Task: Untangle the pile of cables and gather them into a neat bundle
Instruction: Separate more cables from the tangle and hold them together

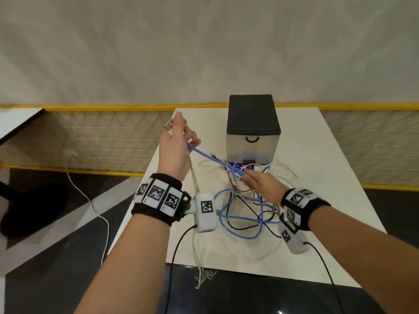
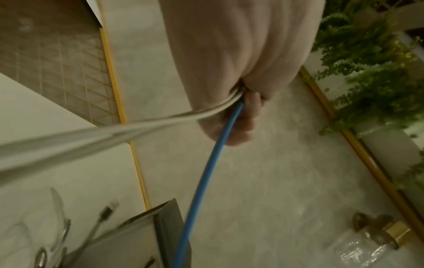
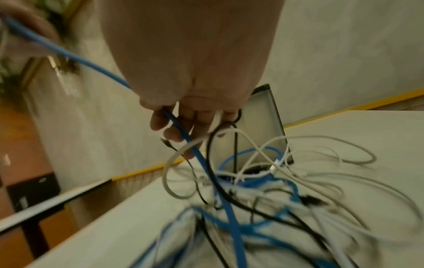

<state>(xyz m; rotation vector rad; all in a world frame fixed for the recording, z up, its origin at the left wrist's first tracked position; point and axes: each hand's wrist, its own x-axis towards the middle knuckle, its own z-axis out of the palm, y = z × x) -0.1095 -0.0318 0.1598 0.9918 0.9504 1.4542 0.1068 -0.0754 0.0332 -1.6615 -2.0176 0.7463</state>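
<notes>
A tangle of blue, white and black cables (image 1: 244,209) lies on the white table (image 1: 317,177). My left hand (image 1: 179,141) is raised above the table's left edge and grips a blue cable (image 1: 204,155) together with white cables (image 2: 160,120) that hang down past my wrist; a metal plug (image 1: 168,126) sticks out by the thumb. My right hand (image 1: 256,181) is low over the pile. Its fingers (image 3: 174,125) curl around the same blue cable (image 3: 183,134), which runs taut between both hands.
A black and grey drawer box (image 1: 252,128) stands on the table just behind the pile. A yellow-framed mesh barrier (image 1: 113,137) runs behind the table. A white cord (image 1: 90,200) trails on the dark floor at left. Loose white cable ends (image 1: 201,275) dangle off the near edge.
</notes>
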